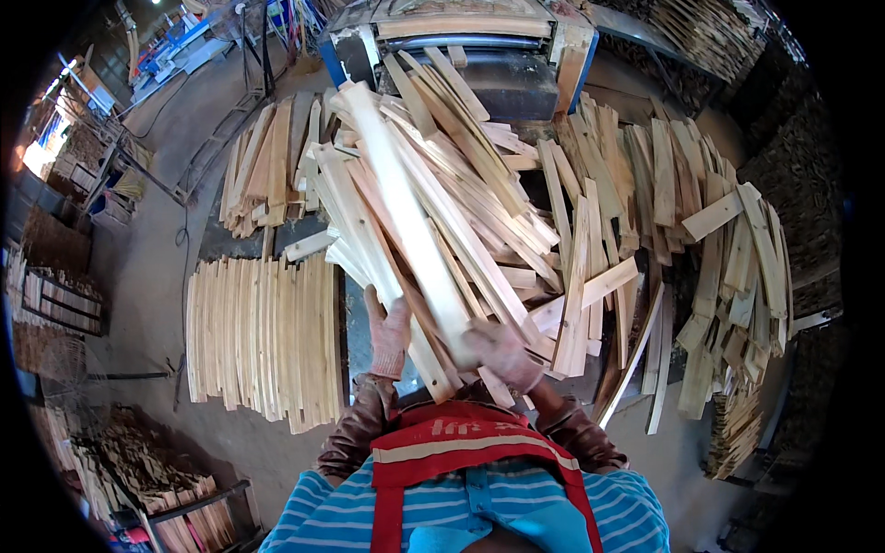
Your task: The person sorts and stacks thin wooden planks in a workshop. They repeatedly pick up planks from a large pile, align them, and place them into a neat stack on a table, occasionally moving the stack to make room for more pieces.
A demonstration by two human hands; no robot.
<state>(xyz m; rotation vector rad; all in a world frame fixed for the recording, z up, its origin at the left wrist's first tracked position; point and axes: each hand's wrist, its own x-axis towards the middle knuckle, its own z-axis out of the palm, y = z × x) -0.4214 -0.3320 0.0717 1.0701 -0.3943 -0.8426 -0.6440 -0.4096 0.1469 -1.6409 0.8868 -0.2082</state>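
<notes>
My right hand (505,353), in a pale work glove and smeared by motion, is closed on the near end of a long wooden plank (406,203). The plank slants up and away to the left across the pile and is blurred too. My left hand (388,337), gloved as well, rests against the left edge of another pale board (364,235), fingers apart and pointing away from me. Beneath and beyond both hands spreads a loose heap of wooden slats (461,189) lying at many angles.
A neat row of slats (263,336) lies on the left, with another stack (263,170) behind it. At the far end stands a machine with a metal roller (461,43). More slats (742,267) are piled on the right. Metal frames (212,138) stand on the floor at left.
</notes>
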